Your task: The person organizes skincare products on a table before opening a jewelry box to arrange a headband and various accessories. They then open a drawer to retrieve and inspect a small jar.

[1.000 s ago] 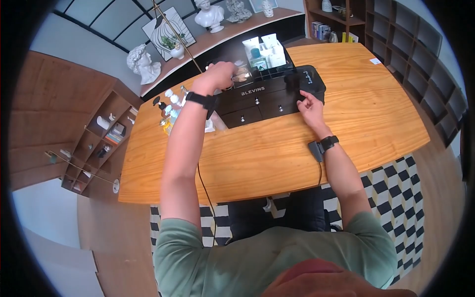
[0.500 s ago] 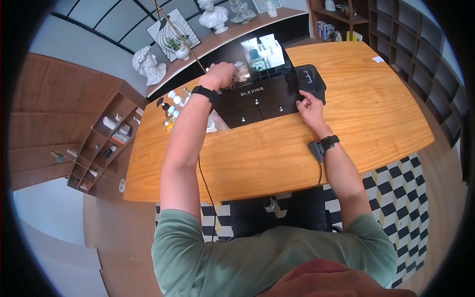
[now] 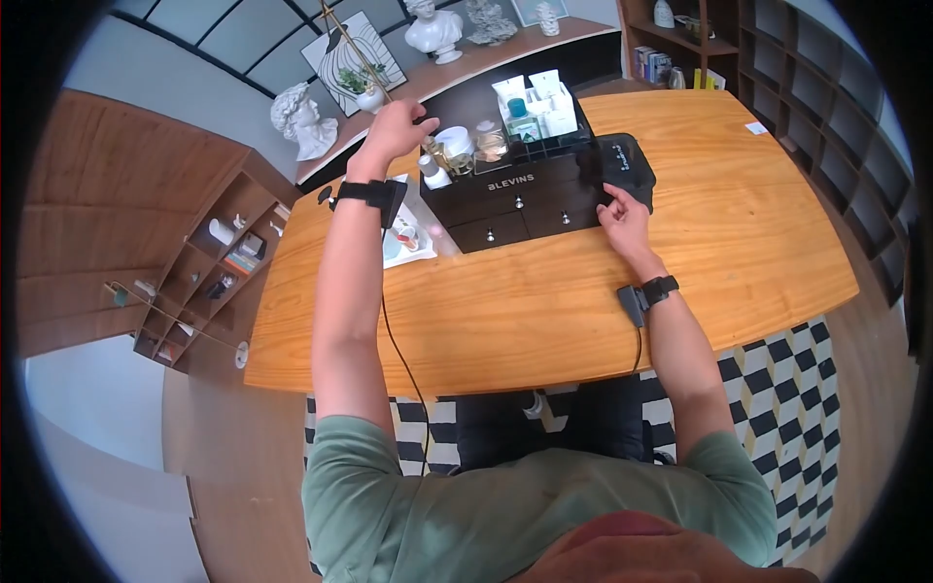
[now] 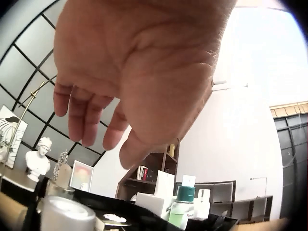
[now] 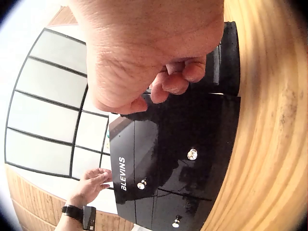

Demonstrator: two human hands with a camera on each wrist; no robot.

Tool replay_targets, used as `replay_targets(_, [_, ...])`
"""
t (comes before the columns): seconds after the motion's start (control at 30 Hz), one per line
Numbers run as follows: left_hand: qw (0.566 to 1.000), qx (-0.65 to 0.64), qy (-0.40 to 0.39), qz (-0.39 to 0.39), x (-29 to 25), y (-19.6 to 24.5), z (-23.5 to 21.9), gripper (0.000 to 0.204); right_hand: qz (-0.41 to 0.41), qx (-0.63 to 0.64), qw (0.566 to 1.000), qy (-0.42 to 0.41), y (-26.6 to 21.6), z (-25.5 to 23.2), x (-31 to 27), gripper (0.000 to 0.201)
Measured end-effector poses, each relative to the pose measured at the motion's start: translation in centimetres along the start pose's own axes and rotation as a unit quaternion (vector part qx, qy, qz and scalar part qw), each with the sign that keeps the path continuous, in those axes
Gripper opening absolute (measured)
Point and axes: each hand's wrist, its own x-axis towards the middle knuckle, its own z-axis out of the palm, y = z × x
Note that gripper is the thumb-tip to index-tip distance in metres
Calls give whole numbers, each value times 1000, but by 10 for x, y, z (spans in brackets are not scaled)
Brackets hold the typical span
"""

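Observation:
A black BLEVINS organizer (image 3: 544, 199) with small knobbed drawers stands on the wooden table. Just past its left end, my left hand (image 3: 394, 131) is raised with loosely bent fingers and nothing in its grasp. Below that hand, a white-capped bottle (image 3: 433, 173), a white-lidded jar (image 3: 455, 142) and a clear jar (image 3: 491, 146) occupy the organizer's top. White boxes (image 3: 552, 107) and a teal-capped bottle (image 3: 523, 124) fill a compartment farther right. My right hand (image 3: 624, 222) keeps its loosely curled fingers by the front right corner, holding nothing.
A black lid-like piece (image 3: 627, 170) extends at the organizer's right. Left of the drawers lies a white tray (image 3: 413, 251) with small items. A cable (image 3: 398, 350) runs from my left wrist across the table's front edge. Busts and a plant stand on the shelf (image 3: 573, 41) behind.
My left hand has drawn back leftward from the organizer's left top, uncovering the bottles and jar there. My right hand stays by the corner. The head view has shifted slightly.

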Motion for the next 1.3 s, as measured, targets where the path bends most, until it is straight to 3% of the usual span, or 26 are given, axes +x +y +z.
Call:
replay_targets(0.07, [1000,-6,-6,-6,-7,-11,1,38,1,-2,1000,-2,4,0,1,39])
replay_targets(0.17, [984,-150,-65,-71,-41,-10,-3,50,-6,8,1000,3,4,1,0,39])
replay_targets(0.27, [984,-152,-82,-47,-53,-34,22,49,1,9,1000,2,6,2,0,40])
replay_targets(0.5, [982,-152,-85,-78,-61,-21,28,30,4,-1,1000,-17,-5,-3,-1,41])
replay_targets(0.7, [991,-116,-37,-51,-54,-29,40,27,1,-11,1000,-19,-1,-3,0,41])
replay_targets(0.8, [986,-151,-21,-59,-51,-33,44,35,4,-5,1000,-19,1,-2,0,40])
replay_targets(1.07, [961,-245,-125,-38,-53,-4,39,30,2,-14,999,-29,-1,-3,-1,39])
replay_targets(1.3, [962,-246,-116,4,-49,2,49,31,-8,-13,1000,-18,0,-3,0,39])
